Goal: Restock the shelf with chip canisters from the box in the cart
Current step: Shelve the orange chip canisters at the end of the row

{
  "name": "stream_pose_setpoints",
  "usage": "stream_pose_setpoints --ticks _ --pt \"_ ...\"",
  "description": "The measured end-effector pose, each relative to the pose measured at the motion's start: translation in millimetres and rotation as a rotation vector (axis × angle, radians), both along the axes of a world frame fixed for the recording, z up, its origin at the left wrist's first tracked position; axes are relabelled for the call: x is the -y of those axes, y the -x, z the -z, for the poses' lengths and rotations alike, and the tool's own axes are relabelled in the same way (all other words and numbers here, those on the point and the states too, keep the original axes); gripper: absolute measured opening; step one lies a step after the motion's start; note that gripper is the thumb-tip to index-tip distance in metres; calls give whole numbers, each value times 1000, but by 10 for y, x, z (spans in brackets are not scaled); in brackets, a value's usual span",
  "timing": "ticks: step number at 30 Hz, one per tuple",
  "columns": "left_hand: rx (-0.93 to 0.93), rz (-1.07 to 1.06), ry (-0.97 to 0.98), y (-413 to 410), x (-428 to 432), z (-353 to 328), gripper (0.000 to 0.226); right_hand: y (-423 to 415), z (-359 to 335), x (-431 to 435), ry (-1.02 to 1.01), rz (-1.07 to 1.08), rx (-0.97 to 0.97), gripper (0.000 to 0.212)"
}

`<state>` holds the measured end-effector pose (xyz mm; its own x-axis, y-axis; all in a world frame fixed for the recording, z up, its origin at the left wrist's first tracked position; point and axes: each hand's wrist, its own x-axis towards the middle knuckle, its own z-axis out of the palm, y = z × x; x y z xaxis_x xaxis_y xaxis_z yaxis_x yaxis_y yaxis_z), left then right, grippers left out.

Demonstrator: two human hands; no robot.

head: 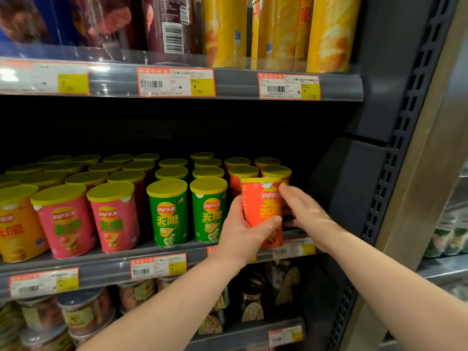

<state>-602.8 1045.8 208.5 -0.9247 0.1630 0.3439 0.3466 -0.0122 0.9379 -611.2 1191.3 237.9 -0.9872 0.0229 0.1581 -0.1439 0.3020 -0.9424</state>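
An orange chip canister point(260, 198) with a yellow lid stands at the front right of the middle shelf point(106, 264). My left hand point(243, 231) grips it from the left, thumb across its front. My right hand point(304, 214) lies with straight fingers against the canister's right side. More orange canisters point(243, 173) stand behind it. Green canisters point(168, 211) fill the rows to its left, then pink canisters point(64, 221). The box and the cart are out of view.
Tall yellow canisters point(331, 34) and dark ones stand on the shelf above. The dark shelf upright point(410, 122) rises close on the right. Jars point(83, 315) sit on the shelf below. Price tags point(177, 82) line the shelf edges.
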Motion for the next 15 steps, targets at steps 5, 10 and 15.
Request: stream_pose_setpoints --ticks 5,10,15 --pt "-82 41 109 105 -43 -10 46 -25 10 24 -104 0 -3 49" --pt "-114 -111 541 124 15 95 69 143 -11 -68 -61 165 -52 66" --pt "-333 -226 1242 61 72 208 47 318 102 -7 -128 176 -92 78"
